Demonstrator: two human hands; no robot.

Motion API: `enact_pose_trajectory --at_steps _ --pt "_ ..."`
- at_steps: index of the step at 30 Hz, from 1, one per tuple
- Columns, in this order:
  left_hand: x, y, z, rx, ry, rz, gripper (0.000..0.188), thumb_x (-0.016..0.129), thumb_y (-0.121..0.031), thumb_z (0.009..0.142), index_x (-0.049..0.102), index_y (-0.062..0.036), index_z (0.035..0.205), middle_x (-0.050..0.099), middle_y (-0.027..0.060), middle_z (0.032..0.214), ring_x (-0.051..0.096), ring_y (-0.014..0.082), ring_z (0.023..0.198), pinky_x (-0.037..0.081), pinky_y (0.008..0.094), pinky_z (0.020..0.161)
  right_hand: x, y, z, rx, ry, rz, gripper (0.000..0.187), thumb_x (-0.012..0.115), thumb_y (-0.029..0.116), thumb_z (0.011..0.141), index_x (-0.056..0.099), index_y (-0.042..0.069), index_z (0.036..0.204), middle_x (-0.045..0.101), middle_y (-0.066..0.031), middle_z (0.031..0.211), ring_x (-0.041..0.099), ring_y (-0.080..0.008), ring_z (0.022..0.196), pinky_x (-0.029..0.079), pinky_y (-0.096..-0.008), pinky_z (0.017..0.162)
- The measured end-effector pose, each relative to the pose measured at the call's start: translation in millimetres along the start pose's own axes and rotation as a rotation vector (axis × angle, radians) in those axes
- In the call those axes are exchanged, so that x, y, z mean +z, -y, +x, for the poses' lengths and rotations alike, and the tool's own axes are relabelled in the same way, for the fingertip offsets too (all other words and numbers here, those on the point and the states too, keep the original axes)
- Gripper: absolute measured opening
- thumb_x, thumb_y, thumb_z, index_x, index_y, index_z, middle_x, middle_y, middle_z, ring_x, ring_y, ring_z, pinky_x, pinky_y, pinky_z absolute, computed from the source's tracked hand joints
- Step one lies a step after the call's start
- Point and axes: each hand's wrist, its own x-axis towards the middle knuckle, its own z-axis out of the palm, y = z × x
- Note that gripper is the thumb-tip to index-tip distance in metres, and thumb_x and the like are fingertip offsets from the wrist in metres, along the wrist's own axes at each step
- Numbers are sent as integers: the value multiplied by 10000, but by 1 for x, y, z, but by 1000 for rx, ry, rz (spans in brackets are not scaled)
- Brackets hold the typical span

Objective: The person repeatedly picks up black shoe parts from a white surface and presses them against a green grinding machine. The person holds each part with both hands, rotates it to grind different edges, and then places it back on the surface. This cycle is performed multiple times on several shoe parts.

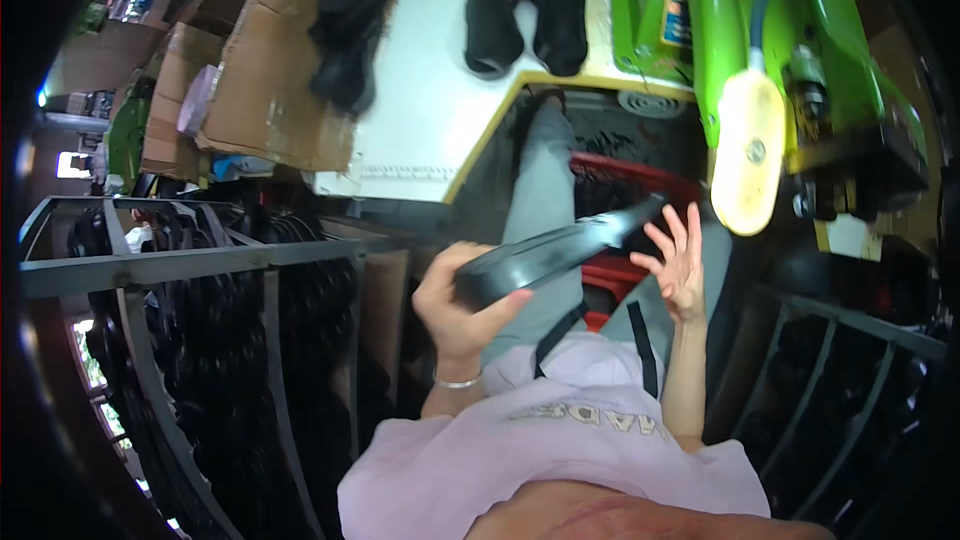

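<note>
My left hand (450,305) is wrapped round the near end of a long, glossy black shoe sole (560,255), the thumb on its front side. The sole is held tilted above my lap, its far end rising to the right and somewhat blurred. Beside that far end my right hand (680,270) is raised with its fingers spread, holding nothing; it appears apart from the sole. On the white worktable (410,130) ahead lies a pair of black shoe pieces (525,15), side by side. More dark pieces (355,40) lie at the table's left.
A green machine (715,20) stands at the right, with a pale yellow oblong lamp (748,150) hanging before it. An open cardboard box (275,60) borders the table's left. Metal racks (190,265) holding many black items flank me. A red frame (610,290) sits below the sole.
</note>
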Motion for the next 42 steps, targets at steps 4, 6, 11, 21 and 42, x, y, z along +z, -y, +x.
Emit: enact_pose_trajectory --at_steps 4,6,11,21,42 --pt "64 24 -11 -279 261 -551 436 845 -56 676 602 17 1030 648 80 958 619 155 884 489 287 832 -35 8 -25 12 -119 122 715 844 145 654 466 23 1249 554 -130 1128 578 -272 1020 493 -408 825" --pt "94 36 -19 -463 326 -859 538 821 2 683 556 19 1151 636 99 1050 620 181 967 488 312 892 -61 4 -47 55 -215 261 408 799 71 705 627 0 1068 665 -143 966 652 -265 840 530 -401 676" --pt "161 55 -47 -608 462 -917 578 726 77 765 464 24 1277 591 110 1178 598 199 1059 479 335 957 -91 -28 -86 144 -180 481 592 761 113 766 510 95 1301 617 -92 1160 600 -252 1044 524 -402 789" --pt "153 69 -25 -321 955 -320 398 749 4 768 542 -15 1108 628 46 1011 573 132 957 454 293 879 -13 81 -19 -228 -172 -578 247 643 56 867 628 -20 1101 645 -98 1061 607 -160 953 470 -269 805" --pt "168 46 6 -403 756 -328 354 794 24 720 660 41 1047 692 73 955 633 114 837 529 257 763 -34 -27 -82 323 107 -164 529 821 103 734 589 -32 1190 636 -74 1134 582 -162 1020 454 -310 931"
